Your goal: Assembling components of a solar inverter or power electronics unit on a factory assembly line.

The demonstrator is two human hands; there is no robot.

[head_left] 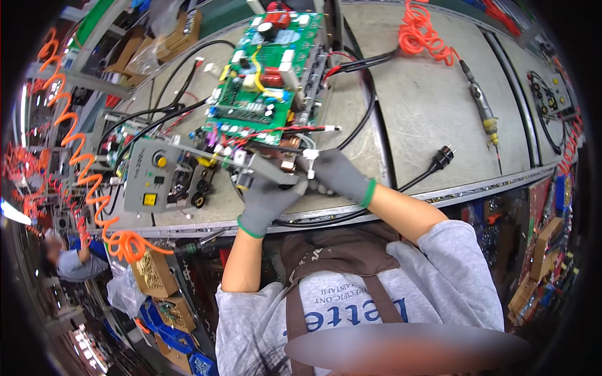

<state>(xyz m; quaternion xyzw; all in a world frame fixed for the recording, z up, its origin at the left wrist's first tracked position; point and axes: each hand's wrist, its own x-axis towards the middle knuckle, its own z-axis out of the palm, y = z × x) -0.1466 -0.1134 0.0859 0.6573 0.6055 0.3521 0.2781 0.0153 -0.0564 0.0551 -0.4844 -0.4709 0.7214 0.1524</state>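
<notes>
My left hand (268, 203), in a grey knit glove with a green cuff, is closed around the end of a grey metal piece (271, 170) at the bench's front edge. My right hand (342, 177), gloved the same way, has its fingers bent together close to the left fingertips; what they pinch is hidden. A white plug connector (310, 155) on thin wires lies against the right fingers. Just beyond both hands stands a tilted green circuit board (251, 100) with capacitors, red coils and a yellow wire. A grey control panel (147, 178) with a yellow knob leans to the left.
A black power plug (443, 156) lies right of my right hand, its cable running along the front edge. Farther right lies an air screwdriver (483, 109) on a coiled orange hose (423, 34). Another orange coil (78, 147) hangs at left. A person (78, 260) sits at far left.
</notes>
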